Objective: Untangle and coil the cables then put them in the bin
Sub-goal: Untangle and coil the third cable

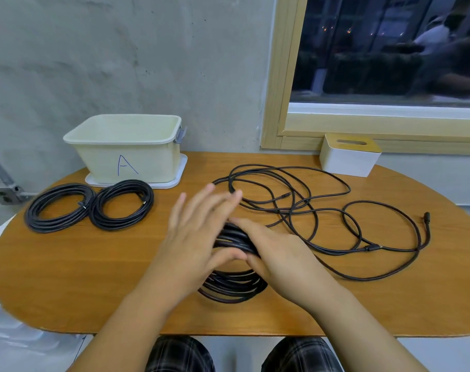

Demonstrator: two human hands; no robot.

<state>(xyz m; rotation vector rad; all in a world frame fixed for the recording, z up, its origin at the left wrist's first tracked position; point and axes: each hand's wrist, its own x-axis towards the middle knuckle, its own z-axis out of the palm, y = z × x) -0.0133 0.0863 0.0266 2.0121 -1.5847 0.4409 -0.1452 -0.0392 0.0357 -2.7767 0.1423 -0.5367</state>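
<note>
A partly wound black coil [234, 288] lies at the table's middle front. My right hand [277, 253] grips its upper side, fingers curled over the strands. My left hand [199, 232] hovers over the coil's left part with straight, spread fingers, blurred by motion, thumb near the strands. From the coil, a loose tangled black cable [303, 208] sprawls to the right, its plug end [426, 218] near the right edge. Two finished coils [59, 208] [122, 204] lie side by side at the left. Behind them stands the cream bin [126, 154] marked "A".
The bin sits on a white lid [174, 181]. A white tissue box [349, 157] stands at the back right under the window frame. The wooden table [67, 277] is oval, with a wall behind and a wall socket [5, 196] at far left.
</note>
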